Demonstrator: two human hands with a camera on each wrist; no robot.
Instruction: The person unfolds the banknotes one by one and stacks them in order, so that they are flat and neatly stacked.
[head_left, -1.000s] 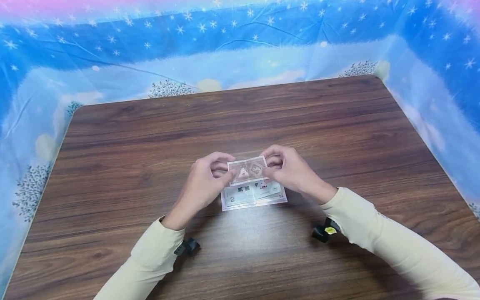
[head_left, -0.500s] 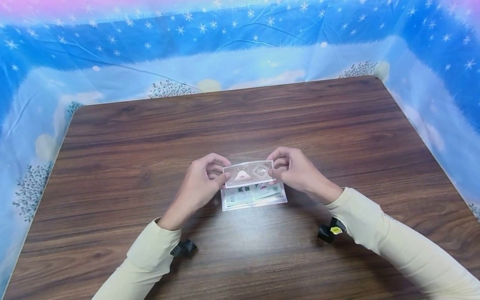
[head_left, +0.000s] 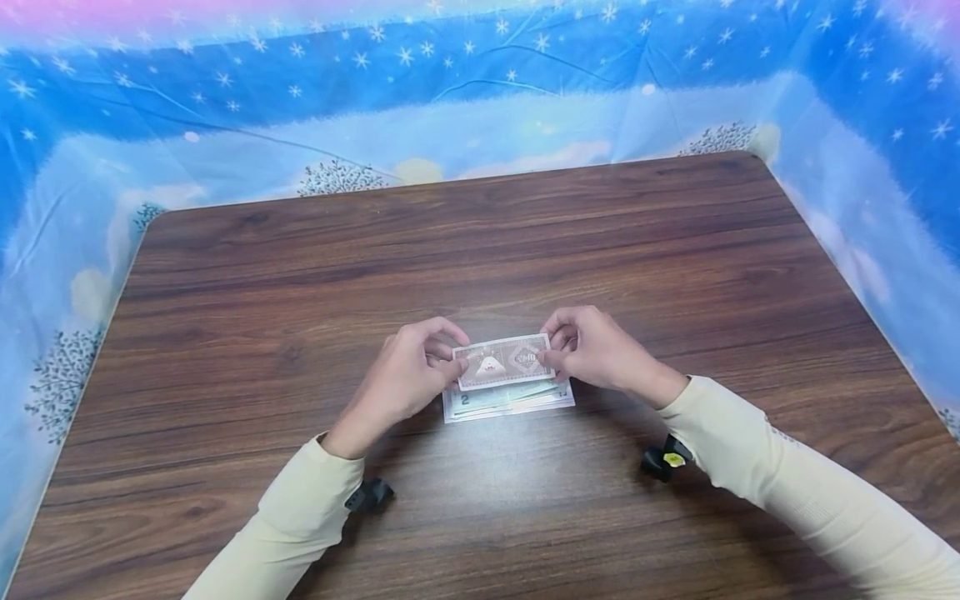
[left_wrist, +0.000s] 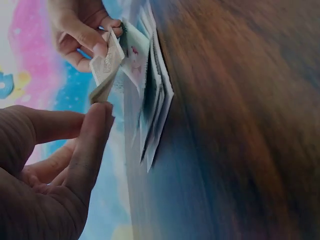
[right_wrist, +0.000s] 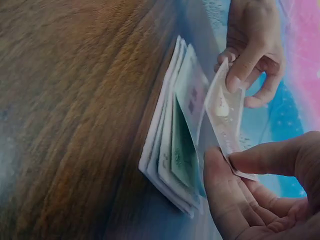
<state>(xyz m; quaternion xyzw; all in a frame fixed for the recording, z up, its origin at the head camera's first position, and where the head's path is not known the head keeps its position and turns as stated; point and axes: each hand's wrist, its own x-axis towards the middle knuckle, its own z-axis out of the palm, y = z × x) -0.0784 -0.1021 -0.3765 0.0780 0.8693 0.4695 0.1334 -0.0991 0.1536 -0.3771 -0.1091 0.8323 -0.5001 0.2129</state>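
Observation:
A small brownish play banknote [head_left: 504, 363] with a white border is stretched between both hands. My left hand [head_left: 408, 367] pinches its left end between thumb and fingers, and my right hand [head_left: 596, 350] pinches its right end. Just beneath it lies a stack of pale banknotes [head_left: 510, 403] on the table, with a "2" printed near the left corner. In the right wrist view the held banknote [right_wrist: 225, 115] stands apart from the stack [right_wrist: 167, 150], whose top green note bows upward. The left wrist view shows the stack's layered edges [left_wrist: 155, 100] too.
A dark wood-grain table [head_left: 480, 242] carries the stack near its middle. A blue curtain [head_left: 450, 58] printed with snowflakes hangs around the table's far and side edges. Black wrist cameras [head_left: 367, 496] sit at both cuffs.
Both hands have spread slightly apart and come nearer to the person, flattening the brown banknote and lowering it over the stack. It now covers more of the stack.

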